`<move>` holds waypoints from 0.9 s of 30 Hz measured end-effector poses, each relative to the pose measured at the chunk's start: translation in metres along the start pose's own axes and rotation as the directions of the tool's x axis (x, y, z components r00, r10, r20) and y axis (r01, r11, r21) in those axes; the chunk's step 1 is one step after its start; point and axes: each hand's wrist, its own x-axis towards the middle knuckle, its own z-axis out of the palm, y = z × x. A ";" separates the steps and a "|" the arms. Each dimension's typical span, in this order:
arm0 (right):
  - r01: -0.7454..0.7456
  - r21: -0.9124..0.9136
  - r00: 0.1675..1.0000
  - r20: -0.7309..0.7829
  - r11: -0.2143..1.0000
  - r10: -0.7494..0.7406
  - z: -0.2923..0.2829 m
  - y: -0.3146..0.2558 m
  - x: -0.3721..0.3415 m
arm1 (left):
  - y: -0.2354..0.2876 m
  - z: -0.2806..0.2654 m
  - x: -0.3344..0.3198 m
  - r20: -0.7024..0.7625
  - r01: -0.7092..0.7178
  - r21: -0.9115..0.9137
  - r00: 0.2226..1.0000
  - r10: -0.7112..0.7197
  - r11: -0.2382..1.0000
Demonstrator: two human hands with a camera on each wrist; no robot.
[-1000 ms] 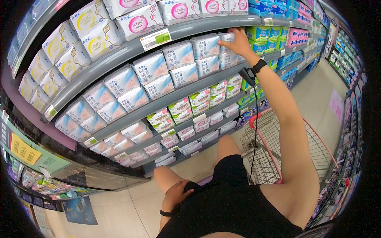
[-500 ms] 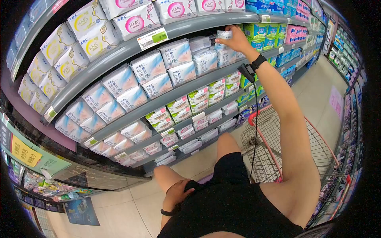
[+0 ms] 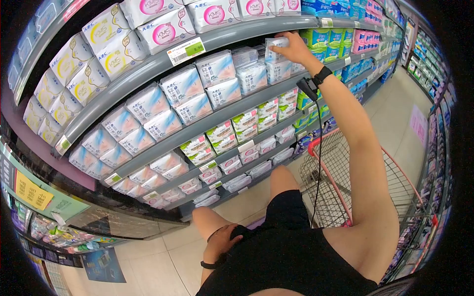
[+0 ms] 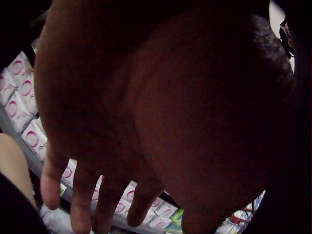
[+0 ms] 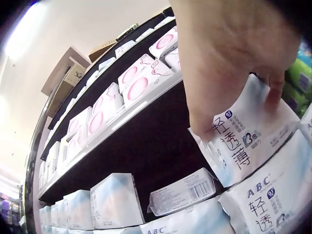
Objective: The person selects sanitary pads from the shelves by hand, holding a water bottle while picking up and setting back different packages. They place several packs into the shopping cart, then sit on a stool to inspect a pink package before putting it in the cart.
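Note:
My right hand (image 3: 296,48) reaches up to a middle shelf and grips a white and blue pack of sanitary pads (image 5: 251,139), thumb at its left edge and fingers over its right side. The held pack stands in the upper layer, right above another pack of the same kind (image 5: 268,195). Just left of it, a pack with its barcode side showing (image 5: 183,192) lies flat on the lower layer. Low in the head view, my left hand (image 3: 223,241) rests on my thigh with relaxed fingers. Its palm fills much of the left wrist view.
Pink-marked packs (image 3: 212,17) line the shelf above, behind a grey shelf edge (image 3: 217,37) with a price tag. Green packs (image 3: 335,37) stand right of my hand. A red-handled wire cart (image 3: 340,197) is under my right arm. A black cable (image 3: 318,163) hangs from my wrist.
The upright pack left of the right hand has gone from its place, baring a pack lying flat there. The held pack has shifted slightly left with the hand. The left hand stays put.

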 end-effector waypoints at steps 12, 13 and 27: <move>-0.024 -0.099 0.999 -0.042 0.995 0.020 0.000 0.001 0.001 | -0.010 0.009 0.002 -0.004 -0.013 0.007 1.000 0.013 1.000; -0.022 -0.113 0.997 -0.074 0.993 0.014 0.000 0.005 0.002 | -0.011 0.010 0.002 -0.002 -0.014 0.003 1.000 0.014 1.000; -0.045 -0.174 0.994 -0.105 0.984 0.027 -0.001 0.083 0.016 | -0.013 0.010 0.006 0.021 0.004 -0.043 1.000 -0.003 0.999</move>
